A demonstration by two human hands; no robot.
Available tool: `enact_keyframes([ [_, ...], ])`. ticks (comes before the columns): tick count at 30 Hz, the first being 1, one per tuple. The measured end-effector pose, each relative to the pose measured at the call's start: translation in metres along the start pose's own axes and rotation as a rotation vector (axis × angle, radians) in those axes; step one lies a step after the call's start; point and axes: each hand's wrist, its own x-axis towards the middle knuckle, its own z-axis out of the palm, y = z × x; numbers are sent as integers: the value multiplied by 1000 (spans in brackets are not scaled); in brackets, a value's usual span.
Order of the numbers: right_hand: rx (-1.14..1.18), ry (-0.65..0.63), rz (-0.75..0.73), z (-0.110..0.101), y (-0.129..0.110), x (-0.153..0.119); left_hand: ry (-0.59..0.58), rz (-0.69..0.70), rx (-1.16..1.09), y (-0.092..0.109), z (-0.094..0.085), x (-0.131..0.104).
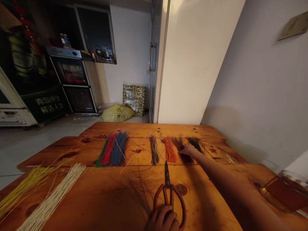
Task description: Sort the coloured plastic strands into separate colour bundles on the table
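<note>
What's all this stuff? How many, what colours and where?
Table: 1, brown, in front
Yellow strand bundle: 1, yellow, front left
Cream bundle: 1, cream, beside yellow
Green bundle, red bundle, blue bundle: 1 each, left of centre
Mixed bundle: 1, multicoloured, middle
Orange bundle: 1, orange, right of mixed
Dark bundles: 2, blackish, right of orange
Loose strands: several, pale and dark, about table
Scissors: 1, dark blades, reddish handles, front middle
Glass mug: 1, brown drink, right
Yellow bag: 1, yellow, floor
Patterned pack: 1, yellowish, behind bag
Glass-door cabinet: 1, black, back left
Tall cabinet: 1, whitish, behind table
Cardboard: 1, brown, right wall
Left hand: 1, bare, at scissors' handles
Right hand: 1, bare, at dark bundle
</note>
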Motion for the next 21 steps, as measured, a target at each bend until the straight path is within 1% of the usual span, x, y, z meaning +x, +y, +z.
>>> enact_keyframes([
  [7,-20,-1,-10,5,7,8,39,5,-6,1,0,1],
  [16,-13,4,-27,8,8,10,-8,14,-11,0,-2,-3],
  [21,19,-1,-13,9,7,11,4,24,-16,0,-1,-4],
])
